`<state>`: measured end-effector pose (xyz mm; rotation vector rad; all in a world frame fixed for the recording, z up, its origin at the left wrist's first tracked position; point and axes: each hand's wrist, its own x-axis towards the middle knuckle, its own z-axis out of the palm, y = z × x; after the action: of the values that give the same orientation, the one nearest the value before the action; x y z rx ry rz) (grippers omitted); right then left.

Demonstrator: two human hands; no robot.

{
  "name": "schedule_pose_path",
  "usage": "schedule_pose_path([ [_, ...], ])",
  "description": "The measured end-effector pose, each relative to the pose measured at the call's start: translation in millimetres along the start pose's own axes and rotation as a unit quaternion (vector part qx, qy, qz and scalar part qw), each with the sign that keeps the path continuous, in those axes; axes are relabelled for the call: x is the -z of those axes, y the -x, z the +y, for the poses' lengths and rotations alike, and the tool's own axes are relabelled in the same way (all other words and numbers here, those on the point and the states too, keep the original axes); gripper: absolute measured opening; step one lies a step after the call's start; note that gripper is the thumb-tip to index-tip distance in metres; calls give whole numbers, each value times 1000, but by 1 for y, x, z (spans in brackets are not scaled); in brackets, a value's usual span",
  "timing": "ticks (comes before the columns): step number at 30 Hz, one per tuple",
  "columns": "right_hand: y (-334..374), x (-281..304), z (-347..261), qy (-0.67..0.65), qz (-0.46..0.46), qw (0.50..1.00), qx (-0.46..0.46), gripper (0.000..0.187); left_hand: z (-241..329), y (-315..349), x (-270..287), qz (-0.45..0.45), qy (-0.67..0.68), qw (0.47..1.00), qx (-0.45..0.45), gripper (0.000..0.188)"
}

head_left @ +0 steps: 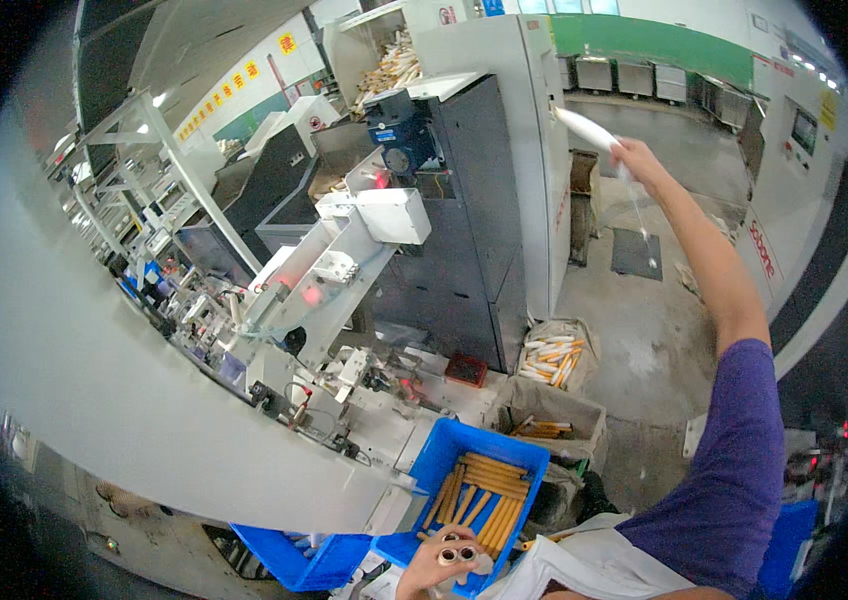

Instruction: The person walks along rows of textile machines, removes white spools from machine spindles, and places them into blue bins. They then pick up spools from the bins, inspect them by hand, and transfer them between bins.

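Note:
My right hand [641,166] is stretched out at the upper right, closed around the thick end of a white yarn bobbin [589,130]. The bobbin's narrow tip points up and left, close to the edge of a tall grey cabinet. A loose thread hangs below that hand. At the bottom centre, my left hand [430,566] is wrapped round a few bobbin tubes [450,556] with their hollow ends facing up. It is at the near edge of a blue crate [536,466], where several tan tubes [496,480] lie in rows and at angles.
The textile machine [344,372] runs along my left, behind a long pale panel [194,430]. Beyond the crate stand a bin [584,420] with some tubes and a sack [589,345] of white and orange bobbins. A grey cabinet [534,170] rises ahead. Another machine [794,190] stands at right.

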<state>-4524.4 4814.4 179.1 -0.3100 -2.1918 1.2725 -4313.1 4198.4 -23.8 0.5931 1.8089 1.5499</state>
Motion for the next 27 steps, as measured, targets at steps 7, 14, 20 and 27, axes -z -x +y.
schedule_pose_path([
  [7, -199, -103, -56, 32, 16, 983, 179, 33, -13, -36, -45, 249, 50, 965, 68, 28],
  [14, -279, -222, -99, 101, 19, 982, 157, 47, -14, -80, -109, 457, 120, 872, 131, 29],
  [20, -297, -256, -103, -12, -19, 993, 112, 65, -15, -91, -140, 539, 141, 821, 128, 30],
  [27, -205, -189, -45, -57, -54, 964, 253, 48, 9, -108, -144, 555, 162, 816, 10, 30],
])
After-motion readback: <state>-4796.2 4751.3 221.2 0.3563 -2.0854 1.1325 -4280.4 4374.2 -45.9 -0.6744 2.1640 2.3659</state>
